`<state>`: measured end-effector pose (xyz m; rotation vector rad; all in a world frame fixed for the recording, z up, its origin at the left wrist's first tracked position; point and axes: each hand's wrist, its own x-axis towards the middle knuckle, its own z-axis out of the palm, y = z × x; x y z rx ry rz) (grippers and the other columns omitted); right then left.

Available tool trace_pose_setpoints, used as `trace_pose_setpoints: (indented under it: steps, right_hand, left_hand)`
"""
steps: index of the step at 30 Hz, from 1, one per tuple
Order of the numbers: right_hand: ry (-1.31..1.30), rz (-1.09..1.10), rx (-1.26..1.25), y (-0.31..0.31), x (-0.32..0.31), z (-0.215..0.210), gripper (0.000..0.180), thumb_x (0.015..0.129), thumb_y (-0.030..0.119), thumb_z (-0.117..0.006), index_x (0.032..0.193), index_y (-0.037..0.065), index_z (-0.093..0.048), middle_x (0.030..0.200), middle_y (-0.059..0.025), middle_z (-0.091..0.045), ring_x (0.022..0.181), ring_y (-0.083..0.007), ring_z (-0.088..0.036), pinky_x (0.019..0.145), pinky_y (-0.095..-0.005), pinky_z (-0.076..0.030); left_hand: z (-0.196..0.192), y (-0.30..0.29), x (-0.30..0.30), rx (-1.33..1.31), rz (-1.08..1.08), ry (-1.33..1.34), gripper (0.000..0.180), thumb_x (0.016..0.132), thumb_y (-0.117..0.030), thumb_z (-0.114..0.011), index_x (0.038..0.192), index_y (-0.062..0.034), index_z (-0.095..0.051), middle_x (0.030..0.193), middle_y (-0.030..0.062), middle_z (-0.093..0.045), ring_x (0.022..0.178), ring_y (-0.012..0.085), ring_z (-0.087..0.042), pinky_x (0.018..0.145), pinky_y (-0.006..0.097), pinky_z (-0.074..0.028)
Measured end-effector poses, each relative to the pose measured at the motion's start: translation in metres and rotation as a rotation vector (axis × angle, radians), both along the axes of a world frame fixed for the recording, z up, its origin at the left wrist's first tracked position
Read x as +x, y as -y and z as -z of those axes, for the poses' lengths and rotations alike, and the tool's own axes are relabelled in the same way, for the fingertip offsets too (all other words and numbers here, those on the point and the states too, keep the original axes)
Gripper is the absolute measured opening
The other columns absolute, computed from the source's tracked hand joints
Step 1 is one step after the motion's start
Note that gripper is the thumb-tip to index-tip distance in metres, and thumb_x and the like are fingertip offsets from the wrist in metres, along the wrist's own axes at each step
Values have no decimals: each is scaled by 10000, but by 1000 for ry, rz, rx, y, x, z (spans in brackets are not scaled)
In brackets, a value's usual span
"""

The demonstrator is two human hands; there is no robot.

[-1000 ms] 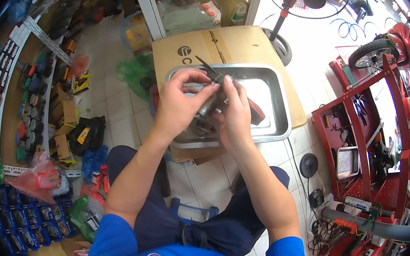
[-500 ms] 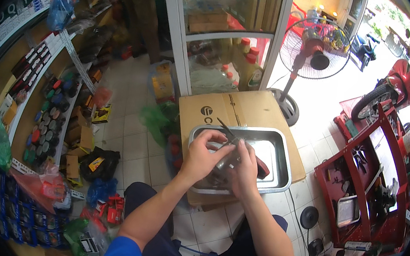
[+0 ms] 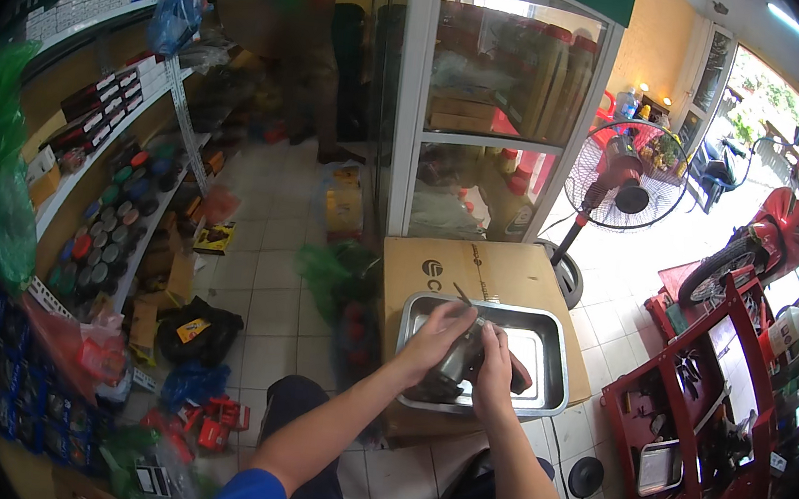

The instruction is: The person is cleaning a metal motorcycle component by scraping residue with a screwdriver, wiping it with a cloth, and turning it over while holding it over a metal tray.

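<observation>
I see my left hand (image 3: 431,336) and right hand (image 3: 496,365) both closed around a dull grey metal machine part (image 3: 459,360), holding it just above the shiny rectangular steel tray (image 3: 550,348) that sits on a brown cardboard box (image 3: 436,271).

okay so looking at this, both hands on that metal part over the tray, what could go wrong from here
The metal tray sits on a cardboard box and reaches close to the box's near edge; a push might tip or slide it. The left hand and right hand are bare on a dark, possibly greasy metal part, so it could slip or nick the fingers. A thin tool pokes up beside the left hand and might jab it.
</observation>
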<state>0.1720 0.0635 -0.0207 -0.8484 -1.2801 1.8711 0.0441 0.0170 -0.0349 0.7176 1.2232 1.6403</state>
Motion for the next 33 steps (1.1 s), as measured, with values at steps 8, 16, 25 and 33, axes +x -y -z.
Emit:
trace_pose_setpoints:
  steps: [8,16,25,33]
  right_hand:
    - [706,-126,606,4,-16,-56,647,1014,558,-499,1223,-45,-606,1197,-297,-649,1143,-382,-636,1000,-415,-465]
    - [1385,162,1024,-43,39,-42,699,841,663,-673,1058,0,-710,1120,-237,-680,1051,-392,-653,898,-478,-517]
    - [1399,39,1205,-50,56,9,393,880,408,-712,897,15,-701,947,-208,-681,968,-389,-652,834,-490,-523]
    - [945,299,936,-16,69,-42,456,940,406,-676,1052,-36,-660,836,-200,-703,765,-352,-681,724,-452,-504]
  left_hand:
    - [-7,11,0,240,301,760,582,960,-684,-517,1231,-174,-589,1030,44,-684,909,172,-696,760,334,-587]
    - [-1,9,-17,201,215,913,479,957,-514,-659,1145,-79,-584,1033,121,-627,936,245,-672,731,392,-616]
    - [-20,-3,-50,245,82,848,325,972,-402,-676,1030,-88,-611,842,78,-665,758,217,-684,686,380,-595]
    - [-4,-6,-55,237,74,873,486,989,-442,-481,1155,9,-551,1016,193,-618,908,345,-657,834,522,-564]
